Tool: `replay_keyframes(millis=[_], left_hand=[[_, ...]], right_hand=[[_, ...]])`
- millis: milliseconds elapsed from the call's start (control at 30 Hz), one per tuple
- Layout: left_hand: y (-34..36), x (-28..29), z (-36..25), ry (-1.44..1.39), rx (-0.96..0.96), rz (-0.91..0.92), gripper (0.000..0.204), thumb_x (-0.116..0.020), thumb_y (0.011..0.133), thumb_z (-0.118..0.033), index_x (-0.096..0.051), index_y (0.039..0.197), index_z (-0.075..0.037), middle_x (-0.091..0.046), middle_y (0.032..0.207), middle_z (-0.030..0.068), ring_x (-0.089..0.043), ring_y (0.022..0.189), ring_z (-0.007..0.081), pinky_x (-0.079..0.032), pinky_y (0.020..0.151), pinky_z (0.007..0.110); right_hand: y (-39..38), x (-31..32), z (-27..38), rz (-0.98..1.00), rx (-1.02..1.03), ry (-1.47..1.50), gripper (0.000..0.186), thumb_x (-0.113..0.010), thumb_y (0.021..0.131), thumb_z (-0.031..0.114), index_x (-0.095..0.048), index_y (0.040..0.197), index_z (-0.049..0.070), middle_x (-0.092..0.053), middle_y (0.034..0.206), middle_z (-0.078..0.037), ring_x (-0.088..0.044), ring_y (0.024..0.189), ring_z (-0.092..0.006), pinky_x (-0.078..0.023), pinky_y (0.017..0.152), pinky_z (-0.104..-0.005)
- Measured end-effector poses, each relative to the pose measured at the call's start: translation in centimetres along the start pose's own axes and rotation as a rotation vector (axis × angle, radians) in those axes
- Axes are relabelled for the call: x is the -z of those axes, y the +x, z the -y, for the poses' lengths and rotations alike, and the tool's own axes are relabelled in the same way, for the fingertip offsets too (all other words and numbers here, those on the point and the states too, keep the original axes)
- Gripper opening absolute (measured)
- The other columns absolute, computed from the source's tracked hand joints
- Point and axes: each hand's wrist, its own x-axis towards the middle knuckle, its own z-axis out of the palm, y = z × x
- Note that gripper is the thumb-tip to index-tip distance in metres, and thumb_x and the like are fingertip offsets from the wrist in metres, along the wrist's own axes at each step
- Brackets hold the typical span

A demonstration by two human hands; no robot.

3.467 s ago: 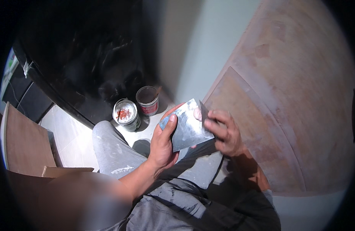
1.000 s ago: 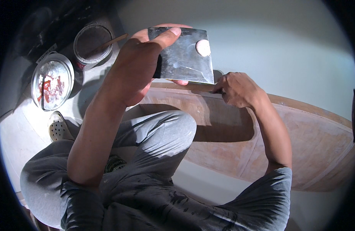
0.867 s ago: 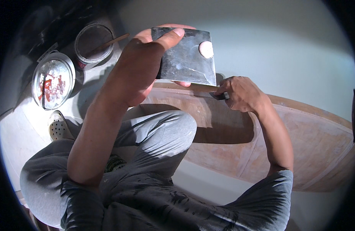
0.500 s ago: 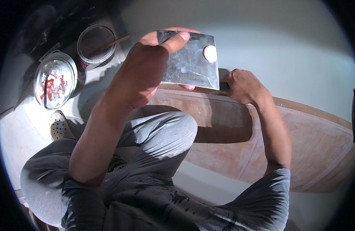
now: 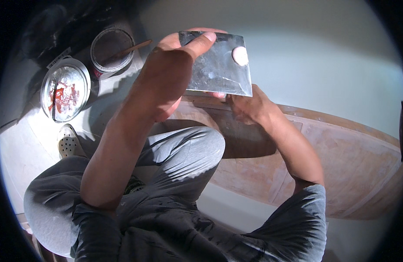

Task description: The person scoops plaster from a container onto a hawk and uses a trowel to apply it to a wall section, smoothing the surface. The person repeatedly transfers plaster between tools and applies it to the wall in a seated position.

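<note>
My left hand [image 5: 168, 72] grips a flat square metal plate [image 5: 214, 70], thumb on top and fingers beneath. A round dab of pale pinkish putty [image 5: 240, 56] sits near the plate's right edge, and whitish smears mark its face. My right hand [image 5: 252, 106] is closed just below the plate's lower right corner, close to the top edge of a curved wooden panel [image 5: 341, 150]. The plate hides part of its fingers; a small dark bit of something shows at them, its kind unclear.
An open tub [image 5: 112, 50] with a wooden stick [image 5: 136, 47] across its rim stands at the far left. Beside it a silvery round lid [image 5: 66, 89] carries red and white smears. A pale wall [image 5: 323, 70] rises behind the panel. My bent knee [image 5: 206, 142] is close to the panel.
My right hand has moved left and slightly down, its fingers now partly behind the plate. The plate in my left hand has shifted slightly up and right.
</note>
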Motion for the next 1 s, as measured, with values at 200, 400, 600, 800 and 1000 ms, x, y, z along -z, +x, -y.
replay_keyframes(millis=[200, 400, 600, 800, 1000], left_hand=[[-0.3, 0.5, -1.4, -0.203, -0.192, -0.218, 0.032, -0.055, 0.103, -0.021, -0.064, 0.124, 0.002, -0.069, 0.116, 0.0169, -0.072, 0.105, 0.0279, -0.064, 0.083, 0.044], [0.0, 0.2, -0.4, -0.368, -0.294, -0.241, 0.034, -0.061, 0.101, -0.025, -0.058, 0.125, -0.001, -0.068, 0.116, 0.0142, -0.073, 0.097, 0.03, -0.066, 0.076, 0.051], [-0.9, -1.5, 0.7, -0.422, -0.058, -0.1, 0.038, -0.051, 0.106, -0.033, -0.059, 0.133, -0.007, -0.07, 0.116, 0.0085, -0.072, 0.103, 0.0246, -0.063, 0.081, 0.047], [-0.8, -0.6, 0.0, -0.277, -0.034, -0.016, 0.035, -0.051, 0.106, -0.03, -0.059, 0.131, -0.006, -0.068, 0.118, 0.0096, -0.071, 0.103, 0.0234, -0.064, 0.075, 0.044], [-1.0, -1.2, -0.6, -0.076, -0.021, 0.01, 0.037, -0.053, 0.104, -0.03, -0.064, 0.127, -0.004, -0.071, 0.112, 0.011, -0.073, 0.1, 0.0237, -0.063, 0.072, 0.041]], right_hand=[[-0.5, 9.2, 0.8, -0.258, -0.129, 0.109, 0.028, -0.071, 0.078, 0.01, -0.072, 0.105, 0.002, -0.073, 0.098, -0.022, -0.072, 0.086, -0.0355, -0.059, 0.082, -0.0422], [-3.9, 9.5, 1.9, -1.475, -0.068, 0.772, 0.034, -0.077, 0.09, 0.008, -0.061, 0.119, -0.001, -0.066, 0.1, -0.006, -0.063, 0.086, -0.0119, -0.052, 0.078, -0.0258], [0.1, 4.6, 9.3, -2.01, 0.109, 1.011, 0.054, -0.067, 0.087, -0.01, -0.054, 0.139, -0.004, -0.068, 0.119, -0.018, -0.066, 0.108, -0.0235, -0.054, 0.091, -0.0357], [-1.2, 5.4, 5.5, -1.435, 0.099, 0.505, 0.061, -0.058, 0.07, -0.016, -0.07, 0.126, 0.004, -0.071, 0.118, -0.016, -0.068, 0.101, -0.0302, -0.054, 0.091, -0.0362], [-5.4, 6.1, 2.2, -1.211, -0.072, 0.363, 0.067, -0.056, 0.067, -0.013, -0.075, 0.124, 0.017, -0.072, 0.115, -0.007, -0.065, 0.102, -0.0288, -0.052, 0.09, -0.0381]])
